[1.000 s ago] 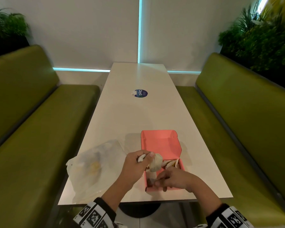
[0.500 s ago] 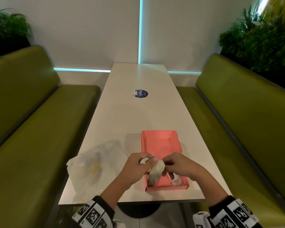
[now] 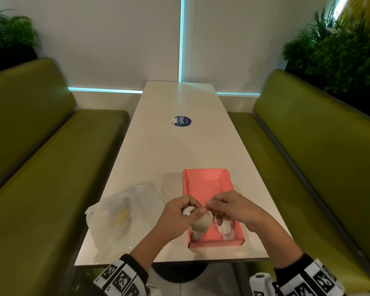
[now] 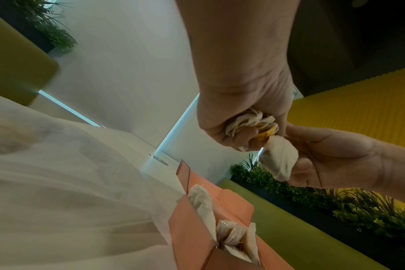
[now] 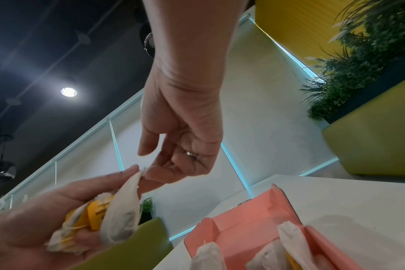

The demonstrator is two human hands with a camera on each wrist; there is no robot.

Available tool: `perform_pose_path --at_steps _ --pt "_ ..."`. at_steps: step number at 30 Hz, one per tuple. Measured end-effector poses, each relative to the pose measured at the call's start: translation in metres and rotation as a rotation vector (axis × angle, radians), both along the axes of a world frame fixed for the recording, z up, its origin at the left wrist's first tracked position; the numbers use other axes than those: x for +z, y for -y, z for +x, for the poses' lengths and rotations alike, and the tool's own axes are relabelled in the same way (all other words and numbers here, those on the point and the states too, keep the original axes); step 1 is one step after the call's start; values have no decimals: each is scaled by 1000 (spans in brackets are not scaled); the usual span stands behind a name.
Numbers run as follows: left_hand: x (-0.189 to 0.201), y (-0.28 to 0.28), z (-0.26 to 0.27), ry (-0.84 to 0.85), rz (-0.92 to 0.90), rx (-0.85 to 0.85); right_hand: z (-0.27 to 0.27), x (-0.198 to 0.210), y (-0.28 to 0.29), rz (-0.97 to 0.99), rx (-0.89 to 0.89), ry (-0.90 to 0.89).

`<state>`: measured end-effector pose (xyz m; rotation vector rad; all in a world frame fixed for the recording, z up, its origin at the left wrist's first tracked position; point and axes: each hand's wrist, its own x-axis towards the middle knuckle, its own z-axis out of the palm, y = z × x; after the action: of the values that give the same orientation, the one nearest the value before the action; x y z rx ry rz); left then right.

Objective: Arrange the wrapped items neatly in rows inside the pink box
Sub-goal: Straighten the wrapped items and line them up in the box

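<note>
Left hand [image 3: 181, 218] clenched, right hand [image 3: 233, 208] pinching.

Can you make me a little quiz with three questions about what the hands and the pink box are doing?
1. True or false: the pink box lies on the green bench.
2. Which hand grips the bunch of wrapped items? A left hand, B right hand
3. Fill in: the crumpled plastic bag lies to the ____ of the box.

Key: 1 false, it sits on the white table; 2 A; 3 left.
</note>
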<state>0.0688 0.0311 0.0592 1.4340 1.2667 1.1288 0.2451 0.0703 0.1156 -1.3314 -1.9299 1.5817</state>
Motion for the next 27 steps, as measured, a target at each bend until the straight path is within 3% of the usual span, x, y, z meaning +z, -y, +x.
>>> perform_pose_path --at_steps 10,15,22,27 --pt "-8 -2 0 -96 27 152 -7 -23 1 120 -75 50" --pt "-28 -3 -14 -248 -54 294 -4 -45 -4 207 -52 244" --pt "-45 7 -12 -442 -314 155 -6 -70 0 82 -15 333" --pt "-51 9 -7 -536 -380 74 -15 -82 1 102 -20 357"
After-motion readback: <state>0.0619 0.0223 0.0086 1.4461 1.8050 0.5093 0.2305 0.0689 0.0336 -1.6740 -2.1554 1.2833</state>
